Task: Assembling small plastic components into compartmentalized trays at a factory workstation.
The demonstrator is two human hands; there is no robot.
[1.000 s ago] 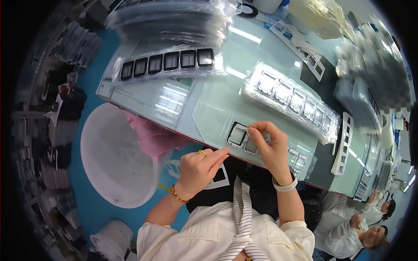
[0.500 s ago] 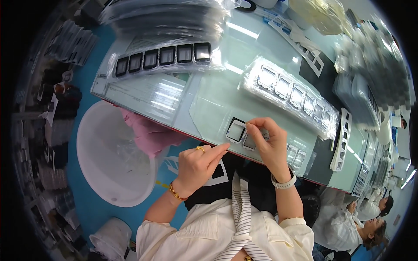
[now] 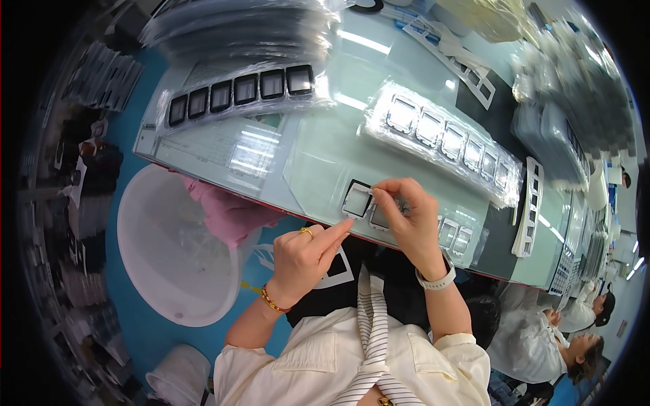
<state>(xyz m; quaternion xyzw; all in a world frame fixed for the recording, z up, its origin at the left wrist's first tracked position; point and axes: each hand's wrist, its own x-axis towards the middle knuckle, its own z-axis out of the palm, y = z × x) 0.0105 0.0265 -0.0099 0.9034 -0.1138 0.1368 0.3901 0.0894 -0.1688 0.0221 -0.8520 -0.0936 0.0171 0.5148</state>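
Observation:
A small rectangular frame [image 3: 357, 201] with a clear window, a white rim and a dark border at its top lies near the table's front edge. My right hand [image 3: 412, 220] pinches thumb and forefinger together at its upper right corner. From the lower left, my left hand [image 3: 301, 260] reaches in, its forefinger stretched to the frame's lower edge and the other fingers curled. Partly under my right hand lies a second frame [image 3: 379, 217]. To the right of that hand are two more pale frames [image 3: 455, 237].
A plastic-wrapped tray of white frames [image 3: 447, 145] lies beyond my hands. Farther left is a wrapped row of black frames [image 3: 244, 91], with stacked clear trays [image 3: 237, 30] behind. A white tub [image 3: 176, 250] with pink cloth [image 3: 227, 213] stands left. People in white [image 3: 531, 338] sit at right.
The whole view has shifted slightly, so the table appears a little farther left. Both hands stay at the same frame, in nearly the same pose.

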